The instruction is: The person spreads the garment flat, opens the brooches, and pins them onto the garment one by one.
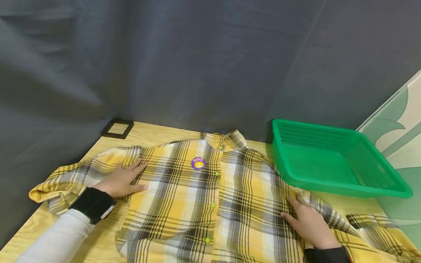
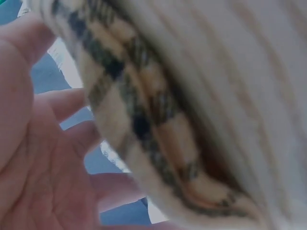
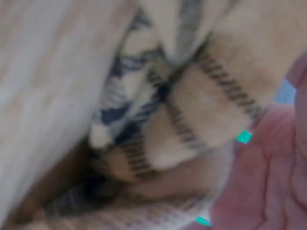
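Observation:
A yellow, grey and white plaid shirt [image 1: 184,193] lies front side up, its collar [image 1: 227,140] toward the back. Small green buttons run down the middle, and a purple round badge [image 1: 198,163] sits on the chest. With fingers spread, my left hand [image 1: 121,181] rests on the cloth where the left-hand sleeve meets the body. My right hand [image 1: 308,221] touches the opposite side near the other sleeve, its fingers extended. In the left wrist view, the palm [image 2: 48,158] faces a plaid fold; the right wrist view shows the right palm [image 3: 264,177] beside blurred cloth.
At the right stands a green plastic basket [image 1: 329,190], its near rim close to the shirt's shoulder. A black square frame [image 1: 118,129] lies at the back left of the wooden table [image 1: 158,131]. Behind hangs a dark sheet [image 1: 204,65].

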The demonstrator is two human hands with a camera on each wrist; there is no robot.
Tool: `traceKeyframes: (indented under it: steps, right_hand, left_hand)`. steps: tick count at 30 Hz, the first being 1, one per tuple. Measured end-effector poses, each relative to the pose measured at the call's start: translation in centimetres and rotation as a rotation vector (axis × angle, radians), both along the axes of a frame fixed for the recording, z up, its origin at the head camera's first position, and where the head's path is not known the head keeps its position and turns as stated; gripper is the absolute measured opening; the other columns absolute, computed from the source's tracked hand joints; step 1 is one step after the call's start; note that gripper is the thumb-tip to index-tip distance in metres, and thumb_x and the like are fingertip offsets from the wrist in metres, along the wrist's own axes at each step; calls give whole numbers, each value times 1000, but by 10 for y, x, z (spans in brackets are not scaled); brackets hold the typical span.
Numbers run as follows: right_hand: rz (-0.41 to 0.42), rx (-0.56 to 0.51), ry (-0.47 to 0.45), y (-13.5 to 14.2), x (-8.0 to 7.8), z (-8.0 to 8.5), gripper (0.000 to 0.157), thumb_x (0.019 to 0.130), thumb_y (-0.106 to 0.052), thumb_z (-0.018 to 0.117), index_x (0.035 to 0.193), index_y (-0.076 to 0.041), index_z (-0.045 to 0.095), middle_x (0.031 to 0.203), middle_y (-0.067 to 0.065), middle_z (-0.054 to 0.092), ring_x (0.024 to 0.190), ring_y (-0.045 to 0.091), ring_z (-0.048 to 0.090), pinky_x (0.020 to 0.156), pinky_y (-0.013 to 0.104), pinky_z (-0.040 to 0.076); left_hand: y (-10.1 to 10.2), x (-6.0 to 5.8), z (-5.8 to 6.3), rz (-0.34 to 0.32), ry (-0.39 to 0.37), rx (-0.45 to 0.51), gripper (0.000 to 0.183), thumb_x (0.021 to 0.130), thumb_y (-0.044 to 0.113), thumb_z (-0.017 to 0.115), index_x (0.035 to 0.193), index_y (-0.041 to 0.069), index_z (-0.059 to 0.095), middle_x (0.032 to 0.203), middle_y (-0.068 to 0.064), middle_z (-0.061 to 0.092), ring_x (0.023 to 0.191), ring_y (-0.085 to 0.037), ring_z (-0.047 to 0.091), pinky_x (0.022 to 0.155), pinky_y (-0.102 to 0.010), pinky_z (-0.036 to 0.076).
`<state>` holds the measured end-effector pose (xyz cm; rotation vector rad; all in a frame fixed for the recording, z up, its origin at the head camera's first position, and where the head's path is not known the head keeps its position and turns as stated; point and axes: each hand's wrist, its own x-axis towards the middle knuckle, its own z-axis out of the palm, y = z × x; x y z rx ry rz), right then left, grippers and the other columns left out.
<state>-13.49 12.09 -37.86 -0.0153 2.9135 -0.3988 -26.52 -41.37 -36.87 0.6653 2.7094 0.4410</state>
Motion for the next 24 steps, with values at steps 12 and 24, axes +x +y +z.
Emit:
traceKeyframes:
  steps: [12, 24]
  right_hand:
    - [73, -35, 184, -8, 48, 16, 39, 91, -32, 72, 121, -8, 68, 121, 19, 66, 105, 36, 65, 80, 50, 56]
    - [338, -159, 233, -56, 95, -10, 14, 87, -49, 72, 91, -39, 64, 89, -30, 55, 77, -9, 46, 51, 19, 38]
  left_hand:
    - [3, 68, 31, -108, 169, 82, 52, 98, 43, 59, 141, 14, 56, 146, -18, 51, 132, -43, 50, 100, -57, 48]
    - [26, 113, 34, -329, -187, 134, 32, 83, 62, 65, 78, 33, 52, 73, 19, 38, 61, 3, 29, 52, -25, 28]
